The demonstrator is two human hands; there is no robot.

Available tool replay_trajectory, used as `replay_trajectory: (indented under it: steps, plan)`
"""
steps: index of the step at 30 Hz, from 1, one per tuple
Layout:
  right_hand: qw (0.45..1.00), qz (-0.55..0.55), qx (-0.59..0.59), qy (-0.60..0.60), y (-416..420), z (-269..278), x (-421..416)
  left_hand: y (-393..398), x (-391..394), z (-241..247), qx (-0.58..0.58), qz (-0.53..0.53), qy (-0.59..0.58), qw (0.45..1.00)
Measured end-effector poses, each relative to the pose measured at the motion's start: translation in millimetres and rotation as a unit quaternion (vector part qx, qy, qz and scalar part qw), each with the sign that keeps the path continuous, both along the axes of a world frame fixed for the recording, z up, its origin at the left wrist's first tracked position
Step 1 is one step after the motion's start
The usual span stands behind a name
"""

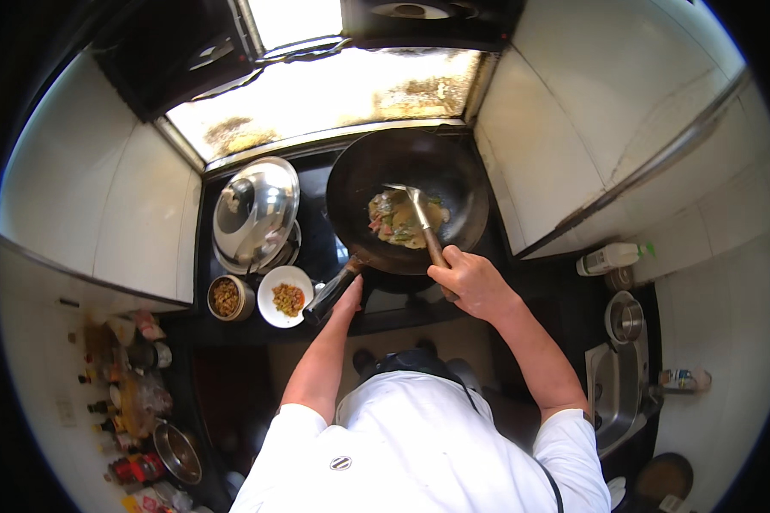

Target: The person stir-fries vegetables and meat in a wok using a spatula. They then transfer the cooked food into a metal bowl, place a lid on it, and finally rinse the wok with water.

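My right hand [471, 282] is wrapped around the wooden grip of a wok spatula [419, 208]. The spatula's metal blade rests in a mix of sliced food [394, 221], with green and pink pieces, at the bottom of a dark wok [465, 186]. The wok sits at the back of a black stove. Its handle [332, 292] points toward me, to the left. Beside and partly under that handle is my left hand [353, 296], close to the stove's front edge. Its fingers are mostly hidden, so whether it grips anything does not show.
Left of the wok, a shiny domed lid [256, 211] leans on stacked metalware. Before it stand a white bowl [282, 282] of chopped food and a filled round container [240, 308]. Bottles and a metal basin [178, 452] line the left counter; a sink [618, 391] lies right.
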State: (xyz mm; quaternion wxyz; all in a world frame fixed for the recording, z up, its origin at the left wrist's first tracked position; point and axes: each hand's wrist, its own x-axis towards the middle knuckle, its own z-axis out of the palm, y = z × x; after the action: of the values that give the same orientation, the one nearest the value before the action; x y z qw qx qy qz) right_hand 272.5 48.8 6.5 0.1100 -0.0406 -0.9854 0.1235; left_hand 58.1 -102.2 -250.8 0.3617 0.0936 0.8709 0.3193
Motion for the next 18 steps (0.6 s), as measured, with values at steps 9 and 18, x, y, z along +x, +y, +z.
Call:
replay_trajectory:
  steps: [9, 18]
  plan:
    - [0.988, -0.057, -0.027, 0.141, -20, -29, 5, 1, -15, 8, -0.066, -0.354, 0.254, 0.898]
    - [0.986, -0.096, 0.072, 0.115, -49, -87, 2, -17, -18, -9, -0.058, -0.364, 0.358, 0.858]
